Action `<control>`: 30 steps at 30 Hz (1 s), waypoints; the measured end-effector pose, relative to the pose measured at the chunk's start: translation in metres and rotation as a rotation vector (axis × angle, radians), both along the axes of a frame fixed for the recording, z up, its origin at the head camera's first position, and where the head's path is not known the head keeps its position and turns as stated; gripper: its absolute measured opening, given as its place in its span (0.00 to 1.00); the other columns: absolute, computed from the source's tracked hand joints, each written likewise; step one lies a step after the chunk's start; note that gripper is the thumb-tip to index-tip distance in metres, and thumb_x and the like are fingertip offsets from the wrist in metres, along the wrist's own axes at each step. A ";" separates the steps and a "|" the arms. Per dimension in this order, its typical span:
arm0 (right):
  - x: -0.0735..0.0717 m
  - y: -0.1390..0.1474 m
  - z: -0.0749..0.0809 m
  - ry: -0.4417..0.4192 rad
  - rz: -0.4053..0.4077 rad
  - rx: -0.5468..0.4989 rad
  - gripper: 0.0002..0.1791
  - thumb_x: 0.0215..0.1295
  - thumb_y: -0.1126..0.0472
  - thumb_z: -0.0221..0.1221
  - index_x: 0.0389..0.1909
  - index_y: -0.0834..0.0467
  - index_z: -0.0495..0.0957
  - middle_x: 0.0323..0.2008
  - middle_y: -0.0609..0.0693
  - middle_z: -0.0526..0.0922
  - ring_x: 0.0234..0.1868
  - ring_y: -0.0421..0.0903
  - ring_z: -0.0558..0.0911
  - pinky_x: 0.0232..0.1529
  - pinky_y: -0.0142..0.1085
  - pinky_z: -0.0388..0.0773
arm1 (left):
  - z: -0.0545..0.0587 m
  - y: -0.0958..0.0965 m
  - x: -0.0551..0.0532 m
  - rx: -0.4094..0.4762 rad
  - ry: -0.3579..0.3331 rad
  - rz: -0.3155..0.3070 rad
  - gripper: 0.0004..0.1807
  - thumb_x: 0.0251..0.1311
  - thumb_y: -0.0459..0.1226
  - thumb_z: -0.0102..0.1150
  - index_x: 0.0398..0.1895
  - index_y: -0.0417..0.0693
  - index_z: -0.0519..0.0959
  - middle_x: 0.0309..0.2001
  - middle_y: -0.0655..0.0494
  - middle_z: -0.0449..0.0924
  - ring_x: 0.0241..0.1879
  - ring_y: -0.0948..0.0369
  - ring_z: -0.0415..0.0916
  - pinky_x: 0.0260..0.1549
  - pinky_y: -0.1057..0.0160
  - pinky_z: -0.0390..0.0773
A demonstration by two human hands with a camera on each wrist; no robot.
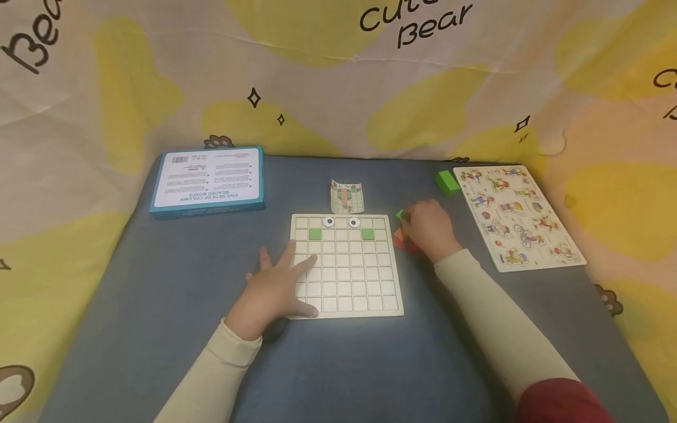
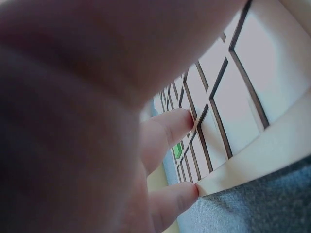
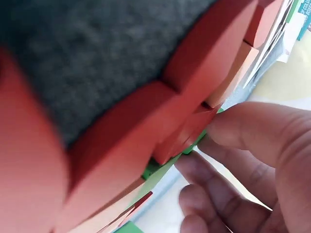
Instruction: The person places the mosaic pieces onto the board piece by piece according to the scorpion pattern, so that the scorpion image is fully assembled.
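Note:
A pale square grid board (image 1: pixel 351 273) lies on the dark table. Two round eye pieces (image 1: pixel 328 222) sit in its top row, with a green square (image 1: pixel 315 234) near each side one row lower. My left hand (image 1: pixel 270 291) rests spread over the board's left edge; in the left wrist view two fingertips (image 2: pixel 184 119) touch the board. Right of the board, my right hand (image 1: pixel 431 229) pinches a small green piece (image 1: pixel 399 215) between thumb and fingers. Close under it are red pieces (image 3: pixel 209 58) and an orange piece (image 1: pixel 399 234), partly hidden by the hand.
A small patterned card (image 1: pixel 347 198) stands behind the board. At the back left lies a blue and white box (image 1: pixel 208 179). A green block (image 1: pixel 446 183) sits beyond the right hand, beside a picture board (image 1: pixel 520 217) at the right. Patterned cloth (image 1: pixel 338 76) hangs behind the table.

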State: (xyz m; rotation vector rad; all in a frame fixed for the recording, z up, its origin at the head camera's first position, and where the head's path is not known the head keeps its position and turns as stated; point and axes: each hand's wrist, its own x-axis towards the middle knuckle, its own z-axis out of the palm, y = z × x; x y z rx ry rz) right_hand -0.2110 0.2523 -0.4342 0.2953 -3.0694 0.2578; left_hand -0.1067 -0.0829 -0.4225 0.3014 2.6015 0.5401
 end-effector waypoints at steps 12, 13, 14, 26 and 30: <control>0.010 -0.072 0.024 0.149 0.528 -0.166 0.06 0.60 0.69 0.72 0.38 0.63 0.91 0.36 0.53 0.91 0.38 0.53 0.86 0.52 0.49 0.78 | -0.004 -0.002 -0.002 0.001 0.006 0.003 0.63 0.41 0.57 0.87 0.84 0.64 0.63 0.87 0.44 0.36 0.76 0.20 0.26 0.59 0.13 0.50; 0.013 -0.081 0.024 0.140 0.564 -0.175 0.06 0.59 0.70 0.72 0.38 0.62 0.92 0.36 0.53 0.91 0.39 0.52 0.87 0.52 0.48 0.78 | -0.004 -0.003 -0.003 0.001 0.005 0.002 0.63 0.41 0.57 0.86 0.84 0.64 0.63 0.87 0.44 0.36 0.76 0.20 0.25 0.59 0.13 0.50; 0.016 -0.089 0.023 0.133 0.593 -0.174 0.06 0.59 0.71 0.72 0.38 0.62 0.92 0.36 0.52 0.91 0.39 0.51 0.87 0.52 0.47 0.78 | -0.005 -0.003 -0.003 -0.002 0.005 -0.001 0.63 0.41 0.58 0.86 0.84 0.64 0.63 0.87 0.44 0.36 0.76 0.20 0.25 0.59 0.13 0.50; 0.031 -0.124 0.002 0.075 0.594 0.053 0.09 0.60 0.71 0.67 0.28 0.52 0.87 0.31 0.46 0.87 0.35 0.50 0.78 0.40 0.40 0.75 | -0.003 -0.002 -0.002 -0.008 0.002 0.001 0.63 0.41 0.58 0.86 0.84 0.65 0.63 0.87 0.44 0.36 0.76 0.20 0.26 0.59 0.13 0.51; 0.039 -0.124 0.004 0.066 0.566 0.053 0.08 0.65 0.69 0.66 0.34 0.53 0.89 0.38 0.48 0.88 0.41 0.51 0.80 0.41 0.41 0.79 | -0.001 -0.001 -0.002 -0.014 0.000 -0.002 0.62 0.41 0.57 0.87 0.83 0.65 0.64 0.86 0.43 0.37 0.77 0.20 0.27 0.59 0.13 0.52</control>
